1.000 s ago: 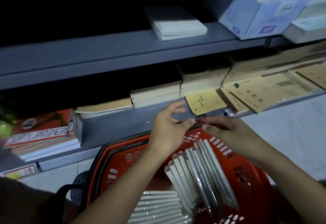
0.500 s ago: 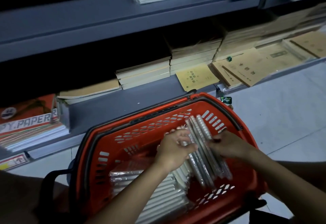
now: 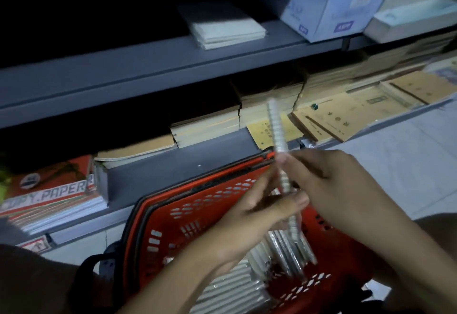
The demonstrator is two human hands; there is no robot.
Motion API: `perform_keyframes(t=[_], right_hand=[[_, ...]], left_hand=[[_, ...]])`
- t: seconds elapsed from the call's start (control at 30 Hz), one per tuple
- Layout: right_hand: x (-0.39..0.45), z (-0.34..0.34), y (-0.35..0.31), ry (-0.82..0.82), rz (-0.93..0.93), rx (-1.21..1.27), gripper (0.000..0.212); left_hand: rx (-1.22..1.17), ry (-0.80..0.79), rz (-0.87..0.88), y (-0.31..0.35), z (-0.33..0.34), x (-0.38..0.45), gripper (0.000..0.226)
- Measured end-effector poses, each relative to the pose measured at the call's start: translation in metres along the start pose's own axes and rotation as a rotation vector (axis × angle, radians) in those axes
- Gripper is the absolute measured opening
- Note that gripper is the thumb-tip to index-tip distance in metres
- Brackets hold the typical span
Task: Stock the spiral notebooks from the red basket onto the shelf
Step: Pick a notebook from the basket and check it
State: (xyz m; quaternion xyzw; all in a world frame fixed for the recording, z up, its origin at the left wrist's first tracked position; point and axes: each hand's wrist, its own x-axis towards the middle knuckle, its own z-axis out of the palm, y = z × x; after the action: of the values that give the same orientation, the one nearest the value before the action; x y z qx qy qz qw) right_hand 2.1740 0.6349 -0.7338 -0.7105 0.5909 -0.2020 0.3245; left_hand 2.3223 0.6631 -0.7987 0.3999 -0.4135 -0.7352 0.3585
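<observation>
A red basket point(image 3: 173, 214) stands on the floor before the grey shelf point(image 3: 173, 168). Inside it several spiral notebooks point(image 3: 289, 252) stand on edge, and more lie wrapped at its near side. A spiral notebook point(image 3: 277, 125) is lifted above the basket, seen edge-on with its wire spine up. My left hand point(image 3: 249, 217) grips its lower part with thumb and fingers. My right hand point(image 3: 338, 190) pinches it from the right near the middle.
Stacks of brown and cream notebooks point(image 3: 205, 125) fill the lower shelf, with copy paper packs point(image 3: 49, 190) at the left. The upper shelf point(image 3: 148, 64) carries a white pad stack point(image 3: 227, 29) and a blue box point(image 3: 329, 14). Pale floor tiles point(image 3: 395, 160) lie to the right.
Both hands were down among the notebooks in the basket half a second ago. They have come up holding one notebook above the basket's far rim.
</observation>
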Motion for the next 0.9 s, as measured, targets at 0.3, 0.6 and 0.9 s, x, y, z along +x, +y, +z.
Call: perform_keyframes(t=[0.3,0.6,0.9], right_hand=[[0.003,0.009,-0.021,0.322,-0.018,0.289,0.033],[0.005,0.019,-0.025,-0.035,0.117,0.811,0.025],[0.024,0.010,-0.031,0.026,0.057,0.803,0.027]], left_hand=[[-0.461,0.113,0.118,0.034,-0.061,-0.049,0.053],[-0.097,0.150,0.271,0.058,-0.084,-0.065,0.055],[-0.254,0.209,0.364,0.063,-0.090,-0.055,0.057]])
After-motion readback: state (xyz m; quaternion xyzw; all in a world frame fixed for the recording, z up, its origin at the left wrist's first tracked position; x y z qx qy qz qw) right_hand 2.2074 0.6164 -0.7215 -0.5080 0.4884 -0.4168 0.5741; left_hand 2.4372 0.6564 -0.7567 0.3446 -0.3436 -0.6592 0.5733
